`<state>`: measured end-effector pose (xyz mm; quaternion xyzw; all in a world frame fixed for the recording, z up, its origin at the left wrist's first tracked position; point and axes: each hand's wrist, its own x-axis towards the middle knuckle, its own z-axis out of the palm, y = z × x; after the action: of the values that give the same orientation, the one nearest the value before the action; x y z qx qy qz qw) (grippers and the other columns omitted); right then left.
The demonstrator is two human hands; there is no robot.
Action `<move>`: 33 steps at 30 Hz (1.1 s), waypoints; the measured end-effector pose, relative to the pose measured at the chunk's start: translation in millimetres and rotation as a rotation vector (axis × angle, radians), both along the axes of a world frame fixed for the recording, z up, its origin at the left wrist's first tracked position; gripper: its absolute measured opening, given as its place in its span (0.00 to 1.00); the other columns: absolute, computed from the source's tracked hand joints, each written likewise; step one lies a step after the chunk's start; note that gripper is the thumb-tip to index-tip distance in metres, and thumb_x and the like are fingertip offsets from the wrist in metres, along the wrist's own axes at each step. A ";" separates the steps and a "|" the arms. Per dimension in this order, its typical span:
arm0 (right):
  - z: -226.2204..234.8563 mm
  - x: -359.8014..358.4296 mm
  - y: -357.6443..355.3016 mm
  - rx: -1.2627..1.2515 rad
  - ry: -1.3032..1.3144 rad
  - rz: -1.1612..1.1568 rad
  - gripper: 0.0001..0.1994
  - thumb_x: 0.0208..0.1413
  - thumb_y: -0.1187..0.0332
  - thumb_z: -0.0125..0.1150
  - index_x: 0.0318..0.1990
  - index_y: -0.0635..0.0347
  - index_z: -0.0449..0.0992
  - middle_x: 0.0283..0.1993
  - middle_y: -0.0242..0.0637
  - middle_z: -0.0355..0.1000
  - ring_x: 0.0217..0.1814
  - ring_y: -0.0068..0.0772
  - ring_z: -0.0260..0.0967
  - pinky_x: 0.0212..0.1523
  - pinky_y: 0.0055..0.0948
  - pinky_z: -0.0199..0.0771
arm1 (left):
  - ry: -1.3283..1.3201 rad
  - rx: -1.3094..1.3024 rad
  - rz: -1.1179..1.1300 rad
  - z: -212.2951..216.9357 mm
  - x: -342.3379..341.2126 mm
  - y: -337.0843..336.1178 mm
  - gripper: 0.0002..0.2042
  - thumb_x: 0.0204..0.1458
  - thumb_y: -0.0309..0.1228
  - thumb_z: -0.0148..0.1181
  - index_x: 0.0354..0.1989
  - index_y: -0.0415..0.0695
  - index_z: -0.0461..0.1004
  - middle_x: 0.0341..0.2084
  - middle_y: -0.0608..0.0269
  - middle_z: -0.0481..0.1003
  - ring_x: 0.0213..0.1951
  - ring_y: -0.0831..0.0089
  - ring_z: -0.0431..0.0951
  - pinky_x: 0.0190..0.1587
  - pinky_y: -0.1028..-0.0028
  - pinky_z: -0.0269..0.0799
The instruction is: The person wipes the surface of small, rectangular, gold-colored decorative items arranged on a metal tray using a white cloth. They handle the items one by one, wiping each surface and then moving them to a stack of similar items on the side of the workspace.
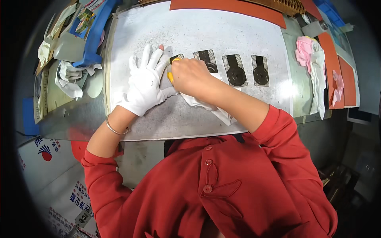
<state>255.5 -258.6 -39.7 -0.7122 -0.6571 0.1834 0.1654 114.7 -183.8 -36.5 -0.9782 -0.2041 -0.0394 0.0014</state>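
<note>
Looking down, head view:
Progress: four dark mesh pieces in a row on the grey surface (198,35); three (234,70) lie bare to the right, the leftmost piece (176,58) is under the hands. I'd judge it's early, most still to go.
Left hand (146,81): white glove, flat, fingers spread, pressing down beside that piece, gripping nothing.
Right hand (190,75): bare, clenched round a yellow tool (170,76); white cloth (206,106) beneath the wrist.

Gloved left hand (147,81) beside right hand (189,75)
</note>
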 end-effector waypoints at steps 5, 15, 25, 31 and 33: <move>-0.4 -5.9 -22.1 -0.019 0.020 0.035 0.10 0.45 0.68 0.55 0.24 0.69 0.73 0.26 0.54 0.72 0.29 0.51 0.73 0.29 0.42 0.72 | 0.063 -0.035 -0.024 5.6 0.9 0.7 0.52 0.23 0.58 0.66 0.57 0.38 0.58 0.61 0.51 0.52 0.64 0.50 0.44 0.60 0.46 0.42; 10.9 -18.0 -57.0 -0.238 -0.017 0.122 0.14 0.49 0.62 0.53 0.30 0.68 0.71 0.25 0.54 0.71 0.30 0.53 0.71 0.33 0.44 0.69 | 0.082 -0.186 -0.056 16.0 -16.1 15.9 0.53 0.24 0.58 0.66 0.60 0.41 0.53 0.61 0.46 0.50 0.63 0.48 0.45 0.62 0.54 0.43; 45.3 -41.8 39.6 -0.130 -0.071 0.126 0.15 0.50 0.61 0.53 0.34 0.67 0.72 0.30 0.54 0.72 0.35 0.53 0.70 0.38 0.42 0.68 | -0.223 -0.195 0.113 -3.2 -100.1 22.8 0.44 0.31 0.54 0.66 0.57 0.41 0.57 0.58 0.48 0.56 0.62 0.51 0.50 0.63 0.60 0.46; 9.0 -49.6 85.7 -0.083 -0.143 0.038 0.13 0.47 0.62 0.56 0.31 0.65 0.75 0.31 0.51 0.73 0.35 0.49 0.73 0.36 0.39 0.72 | -0.183 -0.134 0.130 -10.8 -89.4 27.1 0.43 0.35 0.54 0.63 0.57 0.40 0.57 0.58 0.48 0.55 0.62 0.50 0.49 0.62 0.57 0.45; 0.2 -52.3 85.2 -0.099 -0.116 0.010 0.12 0.45 0.64 0.56 0.31 0.65 0.76 0.31 0.51 0.74 0.36 0.49 0.73 0.37 0.39 0.72 | -0.203 -0.137 0.129 -12.5 -88.6 29.8 0.43 0.34 0.53 0.64 0.57 0.40 0.57 0.58 0.49 0.55 0.62 0.50 0.49 0.62 0.56 0.45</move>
<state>203.2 -173.4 -39.5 -0.7257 -0.6592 0.1750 0.0904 26.1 -154.0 -49.0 -0.9517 -0.2681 -0.1242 -0.0835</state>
